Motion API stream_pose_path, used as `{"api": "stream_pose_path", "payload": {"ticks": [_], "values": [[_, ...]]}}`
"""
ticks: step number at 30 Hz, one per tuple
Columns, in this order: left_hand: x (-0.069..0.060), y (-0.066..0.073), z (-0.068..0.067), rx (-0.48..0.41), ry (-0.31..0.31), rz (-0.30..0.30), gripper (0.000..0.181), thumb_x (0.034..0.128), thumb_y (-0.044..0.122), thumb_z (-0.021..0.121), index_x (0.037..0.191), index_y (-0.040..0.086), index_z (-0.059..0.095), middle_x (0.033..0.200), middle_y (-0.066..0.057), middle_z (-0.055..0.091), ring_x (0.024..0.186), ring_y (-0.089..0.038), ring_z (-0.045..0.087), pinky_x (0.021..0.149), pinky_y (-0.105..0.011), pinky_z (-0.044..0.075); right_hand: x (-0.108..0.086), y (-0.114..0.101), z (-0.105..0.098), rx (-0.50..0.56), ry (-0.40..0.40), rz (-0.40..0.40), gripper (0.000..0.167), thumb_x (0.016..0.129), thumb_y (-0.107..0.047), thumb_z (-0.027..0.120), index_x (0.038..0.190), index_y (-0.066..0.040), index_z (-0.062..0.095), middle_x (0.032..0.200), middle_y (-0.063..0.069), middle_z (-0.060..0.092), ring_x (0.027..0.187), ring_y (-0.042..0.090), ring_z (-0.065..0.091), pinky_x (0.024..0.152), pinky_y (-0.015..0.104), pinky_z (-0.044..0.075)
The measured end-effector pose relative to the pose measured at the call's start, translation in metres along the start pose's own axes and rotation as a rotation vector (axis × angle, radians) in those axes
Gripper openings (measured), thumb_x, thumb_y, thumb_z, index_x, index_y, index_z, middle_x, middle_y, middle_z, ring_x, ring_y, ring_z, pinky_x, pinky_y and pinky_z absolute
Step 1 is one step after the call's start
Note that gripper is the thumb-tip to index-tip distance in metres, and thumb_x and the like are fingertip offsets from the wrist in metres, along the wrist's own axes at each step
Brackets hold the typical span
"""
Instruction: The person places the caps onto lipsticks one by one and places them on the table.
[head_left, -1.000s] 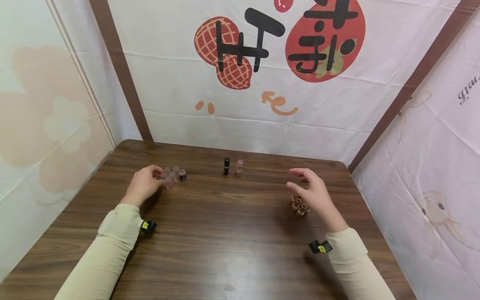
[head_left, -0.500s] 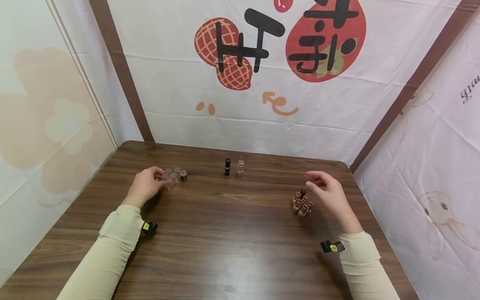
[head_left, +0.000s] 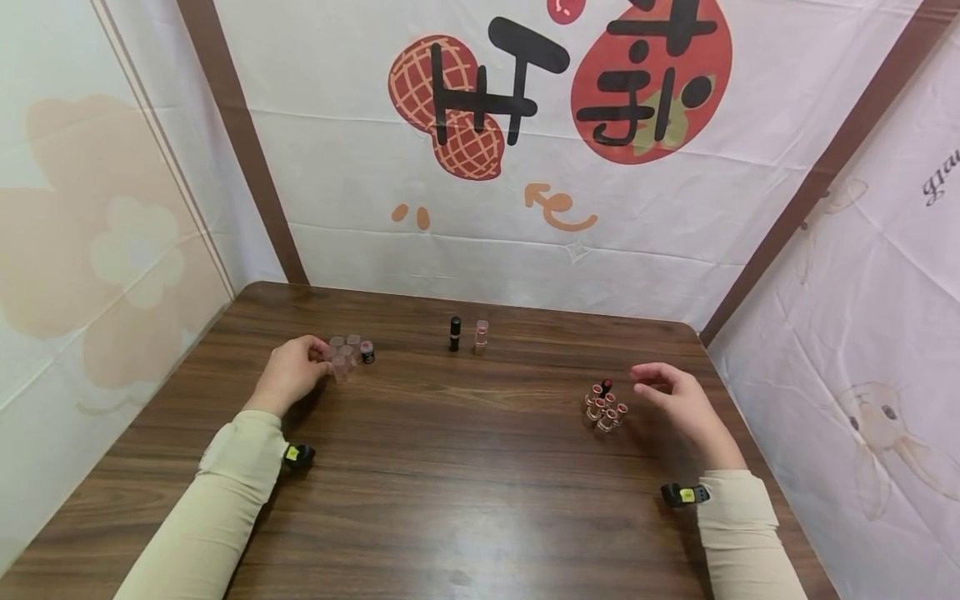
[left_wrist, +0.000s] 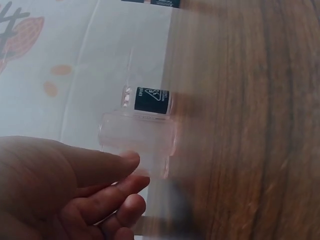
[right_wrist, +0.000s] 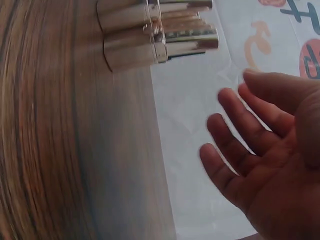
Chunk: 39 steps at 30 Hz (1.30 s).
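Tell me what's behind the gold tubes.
From the head view, a black tube with a red top shows behind the gold tubes; they cover its lower part.

Even, fairly bright light filled the head view, with a whitish glare on the near middle of the table [head_left: 465,483]. Soft shadows fell beside the left hand [head_left: 288,371] and right hand [head_left: 678,404]. The clear caps [head_left: 342,362] looked faint, their edges merging. Both wrist views were dimmer, hazy and soft; in the right one the tubes [right_wrist: 130,50] gleamed and the palm looked dark against the pale wall [right_wrist: 185,150].
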<state>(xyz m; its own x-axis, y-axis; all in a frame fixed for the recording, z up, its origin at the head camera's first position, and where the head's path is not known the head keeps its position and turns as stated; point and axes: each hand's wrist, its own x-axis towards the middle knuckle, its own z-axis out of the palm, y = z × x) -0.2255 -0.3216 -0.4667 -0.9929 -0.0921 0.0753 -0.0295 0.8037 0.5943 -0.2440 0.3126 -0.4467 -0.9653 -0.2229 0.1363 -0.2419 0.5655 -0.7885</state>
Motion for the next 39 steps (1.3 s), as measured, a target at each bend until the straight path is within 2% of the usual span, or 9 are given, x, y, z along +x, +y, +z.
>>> {"api": "stream_pose_path", "payload": {"ticks": [5,12,18,22,27,33,39], "values": [[-0.002,0.001,-0.010,0.006,0.006,-0.010,0.029,0.0987,0.023,0.068,0.115,-0.001,0.063,0.109,-0.023,0.067,0.098,-0.037,0.063,0.082,-0.051,0.050,0.000,0.007,0.000,-0.079,-0.053,0.012,0.024,0.099,-0.011,0.069,0.121,-0.001,0.069,0.121,0.022,0.070,0.098,0.016,0.066,0.080,0.022,0.052],[-0.008,0.008,-0.027,0.033,0.092,0.003,0.032,0.0972,0.030,0.070,0.111,0.001,0.064,0.104,-0.020,0.071,0.091,-0.035,0.066,0.074,-0.048,0.051,0.000,0.018,0.005,-0.138,-0.150,0.041,0.022,0.095,-0.006,0.072,0.116,0.000,0.071,0.107,0.012,0.074,0.092,0.018,0.066,0.076,0.025,0.054],[-0.015,0.027,-0.043,-0.011,0.173,0.033,0.036,0.0992,0.034,0.068,0.114,0.001,0.063,0.106,-0.021,0.069,0.096,-0.036,0.066,0.079,-0.051,0.051,0.000,0.024,0.011,-0.117,-0.298,0.000,0.032,0.087,-0.008,0.080,0.116,0.000,0.068,0.102,0.010,0.072,0.091,0.017,0.065,0.076,0.026,0.054],[-0.019,0.042,-0.048,-0.066,0.204,0.058,0.041,0.1001,0.039,0.066,0.118,0.002,0.062,0.111,-0.021,0.069,0.102,-0.036,0.066,0.085,-0.052,0.051,-0.002,0.024,0.016,-0.109,-0.342,0.010,0.038,0.083,-0.017,0.087,0.113,-0.003,0.068,0.096,0.007,0.071,0.087,0.015,0.064,0.074,0.026,0.053],[-0.021,0.057,-0.044,-0.110,0.243,0.106,0.039,0.0999,0.038,0.066,0.120,0.004,0.063,0.112,-0.017,0.070,0.101,-0.033,0.068,0.085,-0.047,0.054,0.000,0.022,0.024,-0.117,-0.331,0.012,0.037,0.080,-0.023,0.089,0.105,-0.007,0.068,0.091,0.004,0.070,0.082,0.014,0.063,0.071,0.027,0.052],[-0.019,0.070,-0.027,-0.161,0.270,0.198,0.033,0.0987,0.036,0.069,0.116,0.008,0.065,0.106,-0.010,0.072,0.096,-0.024,0.067,0.080,-0.025,0.051,0.002,0.026,0.028,-0.156,-0.289,0.014,0.030,0.078,-0.026,0.090,0.094,-0.013,0.070,0.084,-0.001,0.067,0.078,0.014,0.061,0.070,0.027,0.049],[-0.021,0.084,-0.016,-0.214,0.256,0.235,0.031,0.0978,0.037,0.071,0.116,0.012,0.066,0.102,-0.005,0.071,0.090,-0.020,0.063,0.075,-0.025,0.047,0.001,0.030,0.023,-0.177,-0.253,0.006,0.026,0.082,-0.032,0.087,0.092,-0.016,0.070,0.085,-0.003,0.069,0.080,0.014,0.059,0.073,0.027,0.047]]}}
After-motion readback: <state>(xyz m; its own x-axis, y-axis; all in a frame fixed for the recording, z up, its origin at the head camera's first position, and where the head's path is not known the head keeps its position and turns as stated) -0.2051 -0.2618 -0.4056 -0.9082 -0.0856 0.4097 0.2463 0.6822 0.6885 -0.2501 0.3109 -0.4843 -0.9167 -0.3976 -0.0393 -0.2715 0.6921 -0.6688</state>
